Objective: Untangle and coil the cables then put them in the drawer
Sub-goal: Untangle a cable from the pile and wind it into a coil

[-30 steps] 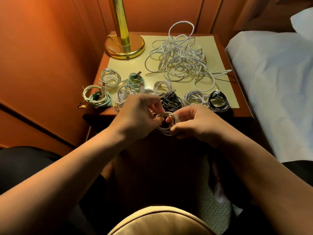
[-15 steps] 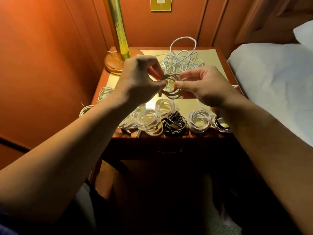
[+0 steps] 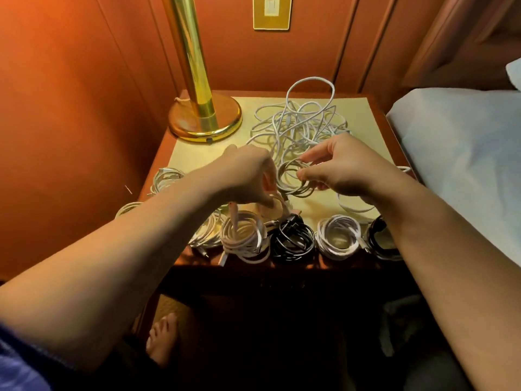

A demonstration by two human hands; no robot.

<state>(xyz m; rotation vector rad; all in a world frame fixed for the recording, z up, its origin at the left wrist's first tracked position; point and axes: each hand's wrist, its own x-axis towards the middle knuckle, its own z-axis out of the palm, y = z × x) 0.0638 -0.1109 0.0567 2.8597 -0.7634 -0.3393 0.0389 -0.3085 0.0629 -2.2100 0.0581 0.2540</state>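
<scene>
A small coil of white cable [image 3: 293,177] hangs just above the nightstand [image 3: 366,114], between my hands. My right hand [image 3: 342,167] pinches the coil's right side with thumb and fingers. My left hand [image 3: 248,176] is closed on the coil's left side and its loose end. Behind them lies a tangled heap of white cables [image 3: 303,122]. Along the front edge sits a row of finished coils: a white coil [image 3: 244,238], a black coil [image 3: 293,239], another white coil [image 3: 339,237] and a black coil [image 3: 379,241] half hidden by my right forearm.
A brass lamp base [image 3: 205,122] stands at the nightstand's back left. More white coils [image 3: 166,177] lie at the left edge, partly under my left forearm. A white bed [image 3: 465,153] borders the right side. Wooden wall panels close in the back and left. My bare foot [image 3: 162,338] is below.
Both hands carried the small coil from in front of the nightstand up and over its top, then lowered it toward the surface just behind the row of coils.
</scene>
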